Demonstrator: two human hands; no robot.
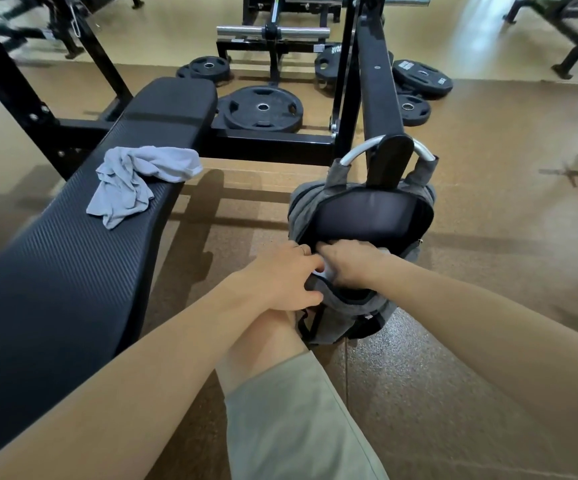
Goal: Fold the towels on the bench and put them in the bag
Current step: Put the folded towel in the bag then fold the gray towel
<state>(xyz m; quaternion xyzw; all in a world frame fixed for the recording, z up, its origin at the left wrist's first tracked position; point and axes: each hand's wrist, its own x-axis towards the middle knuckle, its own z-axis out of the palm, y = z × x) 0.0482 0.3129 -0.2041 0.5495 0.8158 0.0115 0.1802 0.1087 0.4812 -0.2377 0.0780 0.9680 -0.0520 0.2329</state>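
On your far left runs the long black padded bench with a ribbed vinyl top [73,258], slanting away from you toward the black steel rack. A crumpled pale grey-blue towel [138,183] lies unfolded on the far half of that bench, one corner draped toward its right edge, well apart from both of your hands.

Moving right, your left hand [280,278] rests on the near rim of the grey fabric backpack with a dark lining [360,299], thumb curled under and fingers closed over the edge of the opening, holding it apart. Below that hand your bare knee and pale khaki shorts [298,417] sit just beside the bag.

Your right hand [350,261] is knuckles-up inside the mouth of the backpack, fingers bunched together around a bit of white cloth [327,271] that shows between your two hands; how much of it is in the bag you cannot tell. The backpack stands on the brown speckled floor [471,341], its top handle looped over a curved silver bar [357,152] at the end of a black steel arm [379,98].

Beyond, black weight plates [263,107] lie flat on the floor.
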